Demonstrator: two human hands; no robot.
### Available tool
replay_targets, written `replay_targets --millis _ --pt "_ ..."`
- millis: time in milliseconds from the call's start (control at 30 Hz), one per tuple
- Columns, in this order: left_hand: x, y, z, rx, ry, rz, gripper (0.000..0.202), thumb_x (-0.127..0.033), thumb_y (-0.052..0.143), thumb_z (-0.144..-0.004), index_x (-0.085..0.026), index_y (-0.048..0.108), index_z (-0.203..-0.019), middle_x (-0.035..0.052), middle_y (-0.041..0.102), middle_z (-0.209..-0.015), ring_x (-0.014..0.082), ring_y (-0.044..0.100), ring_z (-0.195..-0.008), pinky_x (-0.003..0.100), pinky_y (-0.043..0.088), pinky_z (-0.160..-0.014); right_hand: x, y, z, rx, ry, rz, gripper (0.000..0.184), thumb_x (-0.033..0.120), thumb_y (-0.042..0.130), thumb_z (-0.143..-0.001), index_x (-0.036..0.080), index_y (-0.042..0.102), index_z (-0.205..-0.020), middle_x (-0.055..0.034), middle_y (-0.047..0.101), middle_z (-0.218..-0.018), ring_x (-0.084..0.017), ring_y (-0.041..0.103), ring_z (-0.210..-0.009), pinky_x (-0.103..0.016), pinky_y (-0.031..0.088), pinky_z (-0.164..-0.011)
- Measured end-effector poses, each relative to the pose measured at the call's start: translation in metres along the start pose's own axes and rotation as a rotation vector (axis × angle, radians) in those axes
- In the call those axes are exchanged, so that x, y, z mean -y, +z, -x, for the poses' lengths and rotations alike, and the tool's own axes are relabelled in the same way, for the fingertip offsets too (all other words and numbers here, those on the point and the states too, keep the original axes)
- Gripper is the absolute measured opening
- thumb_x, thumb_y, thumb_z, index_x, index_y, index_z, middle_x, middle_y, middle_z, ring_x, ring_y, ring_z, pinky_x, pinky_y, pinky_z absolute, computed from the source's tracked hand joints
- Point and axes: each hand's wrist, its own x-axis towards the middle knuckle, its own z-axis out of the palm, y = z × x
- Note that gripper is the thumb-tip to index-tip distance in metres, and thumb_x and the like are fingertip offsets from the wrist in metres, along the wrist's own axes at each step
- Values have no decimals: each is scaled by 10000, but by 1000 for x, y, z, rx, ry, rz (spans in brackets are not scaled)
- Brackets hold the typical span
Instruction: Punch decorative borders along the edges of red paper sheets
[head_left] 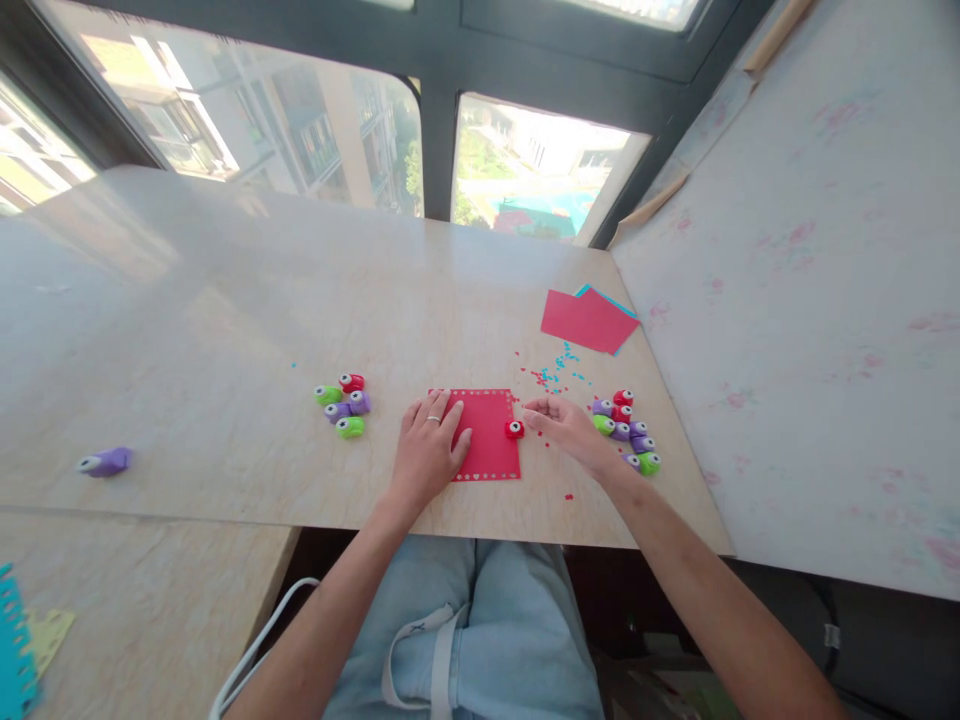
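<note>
Your left hand point(429, 447) is lying flat, fingers spread, pressing the left side of the red card point(487, 434) on the table point(225, 330). Your right hand point(570, 428) is hovering loosely open, gripping nothing, fingertips just beside the red punch point(514, 429) sitting on the card's right edge.

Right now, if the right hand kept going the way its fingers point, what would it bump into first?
Probably the small red punch on the red paper's right edge; the right hand points left at it, almost touching.

Flat red paper point(487, 435), red punch point(514, 429) at edge
</note>
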Motion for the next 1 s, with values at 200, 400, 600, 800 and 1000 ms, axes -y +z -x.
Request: replay_targets --millis 200,400,600,800,1000 --pt "-1 0 0 -2 -6 4 412 -326 466 -963 -110 610 -1283 210 537 -1417 339 472 -1341 528 338 -1106 9 -2 -11 81 80 107 339 465 727 -738 154 645 -843 -17 663 -769 -138 568 -682 -264 423 -617" --pt "-1 -1 0 23 -24 -7 425 -345 462 -965 -122 595 -1302 194 522 -1438 312 457 -1357 496 318 -1130 10 -2 -14 62 141 94 363 466 771 -654 174 601 -785 7 595 -718 -120 500 -631 -250 366 -556" --pt "-1 -1 0 48 -42 -10 438 -356 465 -962 -124 591 -1312 186 507 -1455 311 439 -1371 486 298 -1148 11 0 -13 90 178 100 379 463 796 -634 196 561 -767 -2 621 -678 -121 509 -583 -239 331 -503" --pt "-1 -2 0 49 -39 -14 437 -358 461 -964 -125 590 -1312 180 510 -1453 308 438 -1369 480 295 -1149 13 2 -12 80 169 123 379 475 797 -628 196 570 -747 8 598 -660 -109 470 -554 -233 342 -477" --pt "-2 -2 0 49 -41 -20 435 -353 466 -964 -118 594 -1307 184 514 -1448 312 438 -1367 477 287 -1152 17 3 -11 77 163 168 367 478 780 -637 193 558 -698 45 517 -593 -93 424 -515 -227 324 -454"
